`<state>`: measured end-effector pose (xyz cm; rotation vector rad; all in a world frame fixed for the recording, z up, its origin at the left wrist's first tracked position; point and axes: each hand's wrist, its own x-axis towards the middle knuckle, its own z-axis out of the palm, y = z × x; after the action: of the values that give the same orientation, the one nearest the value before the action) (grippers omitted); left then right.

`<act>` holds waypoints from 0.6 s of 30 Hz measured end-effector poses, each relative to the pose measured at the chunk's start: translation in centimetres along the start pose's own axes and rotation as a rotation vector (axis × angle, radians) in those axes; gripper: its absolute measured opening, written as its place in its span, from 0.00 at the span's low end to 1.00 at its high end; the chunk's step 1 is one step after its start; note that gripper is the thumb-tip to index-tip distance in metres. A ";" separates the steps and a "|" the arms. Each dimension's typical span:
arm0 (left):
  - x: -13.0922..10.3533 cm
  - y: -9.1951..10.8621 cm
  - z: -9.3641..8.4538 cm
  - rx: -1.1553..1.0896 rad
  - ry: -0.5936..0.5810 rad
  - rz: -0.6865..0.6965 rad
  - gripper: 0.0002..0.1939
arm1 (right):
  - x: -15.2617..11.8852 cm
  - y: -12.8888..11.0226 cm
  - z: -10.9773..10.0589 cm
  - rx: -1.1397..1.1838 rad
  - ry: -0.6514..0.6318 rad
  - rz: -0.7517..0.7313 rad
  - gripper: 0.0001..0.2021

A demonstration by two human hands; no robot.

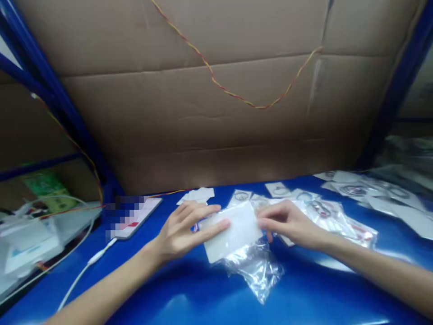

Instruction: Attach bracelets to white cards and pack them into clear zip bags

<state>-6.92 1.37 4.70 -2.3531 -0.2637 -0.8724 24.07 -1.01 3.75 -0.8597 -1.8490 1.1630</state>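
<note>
A white card (233, 228) is held over the blue table, tilted, between my two hands. My left hand (189, 228) grips its left part, the thumb lying on its face and the other fingers at its far edge. At the card's right edge, the fingertips of my right hand (284, 223) are pinched together; what exactly they hold is too small to tell. A crumpled clear plastic bag (260, 271) hangs below the card, its upper part hidden behind it. Just beyond my right hand lie several clear packets with cards and ring-shaped items (320, 210).
White cards (198, 195) lie at the table's back. A phone (140, 216) with a white cable (98, 257) is at the left. More packets (358, 189) spread at the right. Cardboard (216, 126) and a blue frame (61, 104) stand behind; a twisted wire (233, 94) hangs there.
</note>
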 end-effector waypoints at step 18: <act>0.6 1.0 1.0 -0.073 -0.019 -0.022 0.24 | 2.1 1.6 -5.5 0.315 0.718 -0.095 0.13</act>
<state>-5.56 1.14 4.03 -2.4312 -0.2707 -0.8839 28.10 3.55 4.32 -0.8483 -1.0779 0.8899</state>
